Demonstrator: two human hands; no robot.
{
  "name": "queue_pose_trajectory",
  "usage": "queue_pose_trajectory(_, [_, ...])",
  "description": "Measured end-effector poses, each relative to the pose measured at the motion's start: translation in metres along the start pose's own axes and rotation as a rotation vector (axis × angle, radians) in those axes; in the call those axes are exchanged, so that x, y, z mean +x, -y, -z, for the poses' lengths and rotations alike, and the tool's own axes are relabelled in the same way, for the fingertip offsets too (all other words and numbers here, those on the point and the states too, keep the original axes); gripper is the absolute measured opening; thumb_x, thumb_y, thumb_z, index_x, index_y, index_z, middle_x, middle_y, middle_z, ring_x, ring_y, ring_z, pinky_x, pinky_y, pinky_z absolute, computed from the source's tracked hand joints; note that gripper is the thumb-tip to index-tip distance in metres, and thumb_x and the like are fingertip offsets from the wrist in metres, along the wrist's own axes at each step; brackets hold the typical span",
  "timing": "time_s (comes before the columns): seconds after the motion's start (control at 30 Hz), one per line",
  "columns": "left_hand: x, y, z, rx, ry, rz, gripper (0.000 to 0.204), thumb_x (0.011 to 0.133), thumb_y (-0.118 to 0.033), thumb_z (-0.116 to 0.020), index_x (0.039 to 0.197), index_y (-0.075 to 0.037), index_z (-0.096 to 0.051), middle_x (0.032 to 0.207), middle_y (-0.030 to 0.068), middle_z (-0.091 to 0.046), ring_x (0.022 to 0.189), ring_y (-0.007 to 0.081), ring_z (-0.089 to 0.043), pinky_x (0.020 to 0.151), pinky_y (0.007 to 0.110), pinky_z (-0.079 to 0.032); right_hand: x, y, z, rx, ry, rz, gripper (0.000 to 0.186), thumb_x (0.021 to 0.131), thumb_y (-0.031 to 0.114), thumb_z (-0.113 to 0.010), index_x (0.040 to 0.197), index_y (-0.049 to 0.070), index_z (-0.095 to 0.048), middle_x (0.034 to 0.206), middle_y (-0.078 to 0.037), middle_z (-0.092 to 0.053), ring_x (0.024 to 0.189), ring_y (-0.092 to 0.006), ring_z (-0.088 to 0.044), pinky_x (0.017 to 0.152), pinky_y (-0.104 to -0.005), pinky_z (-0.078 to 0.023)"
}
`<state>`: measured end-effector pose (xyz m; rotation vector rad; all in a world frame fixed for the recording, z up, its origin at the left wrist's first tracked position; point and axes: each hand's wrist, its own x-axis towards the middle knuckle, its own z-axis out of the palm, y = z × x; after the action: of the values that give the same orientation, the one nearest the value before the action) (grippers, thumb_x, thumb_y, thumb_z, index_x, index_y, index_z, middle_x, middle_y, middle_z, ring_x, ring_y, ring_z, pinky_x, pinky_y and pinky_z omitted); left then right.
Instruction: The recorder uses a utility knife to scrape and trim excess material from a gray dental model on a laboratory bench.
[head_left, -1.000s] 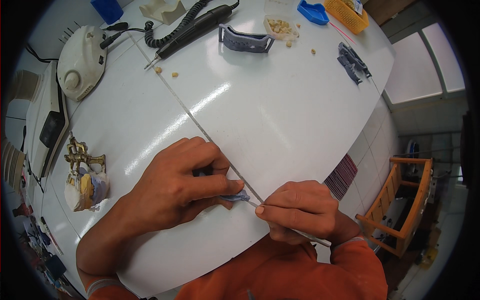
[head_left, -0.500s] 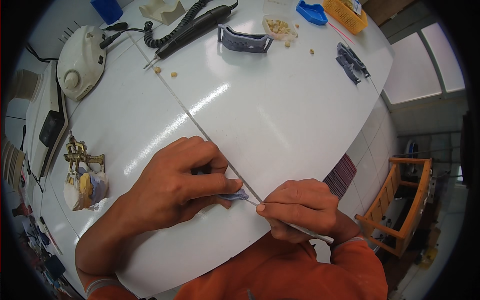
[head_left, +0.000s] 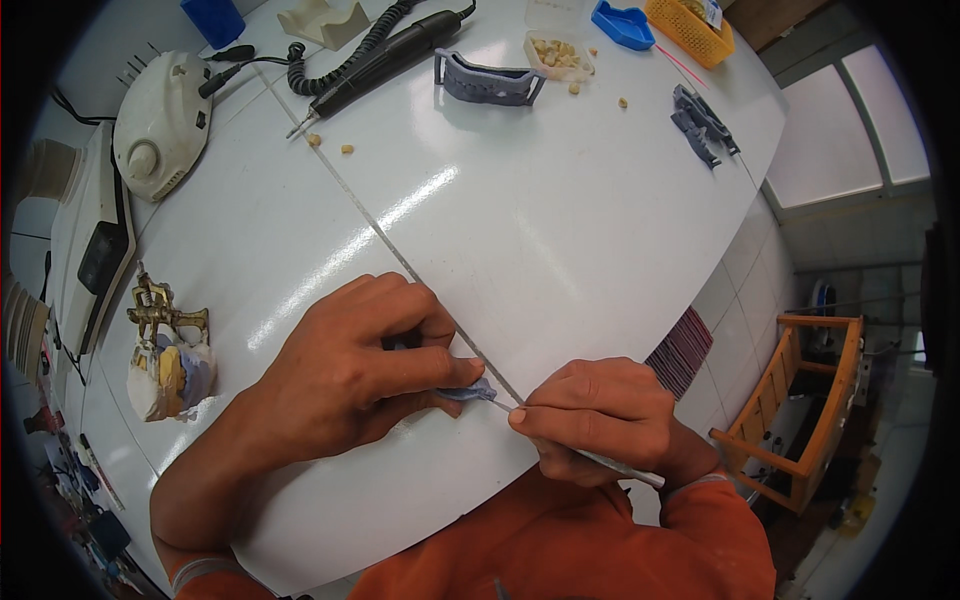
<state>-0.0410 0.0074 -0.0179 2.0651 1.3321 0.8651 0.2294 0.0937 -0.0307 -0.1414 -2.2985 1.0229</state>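
Blue-grey piece [head_left: 465,392] sits pinched in the grip of the left hand [head_left: 365,355] over the white worktop [head_left: 570,260], mostly hidden there, while the right hand [head_left: 605,415] has its grip wrapped around a slim metal tool [head_left: 635,473] angled to the piece's exposed end. Pressed too hard, the tool could slip toward the left fingertips [head_left: 470,372]; a slack hold might let the piece twist away.

Free tabletop [head_left: 570,240] ahead, brass articulator [head_left: 160,316] leftward as obstacle
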Motion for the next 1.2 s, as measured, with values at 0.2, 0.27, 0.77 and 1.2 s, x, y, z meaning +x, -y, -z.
queue_pose_trajectory(0.2, [-0.0002, 0.0003, 0.0006, 0.003, -0.001, -0.011, 0.034, 0.073, -0.022, -0.096, 0.105, -0.015, -0.087, 0.091, -0.0025, -0.058, 0.08, 0.0179, -0.056, 0.069, 0.035, -0.044, 0.0, 0.0, -0.0012, -0.029, -0.002, 0.016, 0.032, 0.075, -0.009, -0.082, 0.106, -0.003, -0.079, 0.09, -0.012, -0.074, 0.071, -0.0215, -0.074, 0.059, -0.0314, -0.062])
queue_pose_trajectory(0.27, [-0.0005, 0.0007, 0.0002, 0.001, -0.001, -0.009, 0.035, 0.073, -0.022, -0.096, 0.106, -0.015, -0.087, 0.091, -0.0024, -0.058, 0.08, 0.0179, -0.056, 0.069, 0.035, -0.044, 0.0008, 0.0003, -0.0012, -0.033, -0.002, 0.016, 0.032, 0.075, -0.009, -0.082, 0.106, -0.003, -0.079, 0.09, -0.012, -0.074, 0.071, -0.0214, -0.074, 0.059, -0.0314, -0.062])
queue_pose_trajectory(0.77, [0.0, 0.0006, 0.0008, 0.004, 0.003, -0.008, 0.037, 0.071, -0.019, -0.097, 0.107, -0.015, -0.088, 0.091, -0.0021, -0.058, 0.08, 0.0186, -0.056, 0.068, 0.035, -0.044, -0.0012, -0.0004, 0.0001, -0.006, -0.001, -0.007, 0.034, 0.075, -0.01, -0.08, 0.108, -0.003, -0.079, 0.09, -0.011, -0.075, 0.074, -0.0218, -0.076, 0.061, -0.032, -0.063])
queue_pose_trajectory(1.2, [-0.0006, 0.0009, -0.0001, 0.011, 0.002, -0.009, 0.034, 0.073, -0.023, -0.097, 0.105, -0.016, -0.087, 0.091, -0.0026, -0.057, 0.08, 0.0183, -0.056, 0.07, 0.036, -0.044, 0.0009, 0.0006, 0.0009, -0.018, 0.011, -0.007, 0.033, 0.075, -0.009, -0.081, 0.108, -0.003, -0.079, 0.091, -0.011, -0.075, 0.072, -0.0212, -0.075, 0.06, -0.0317, -0.062])
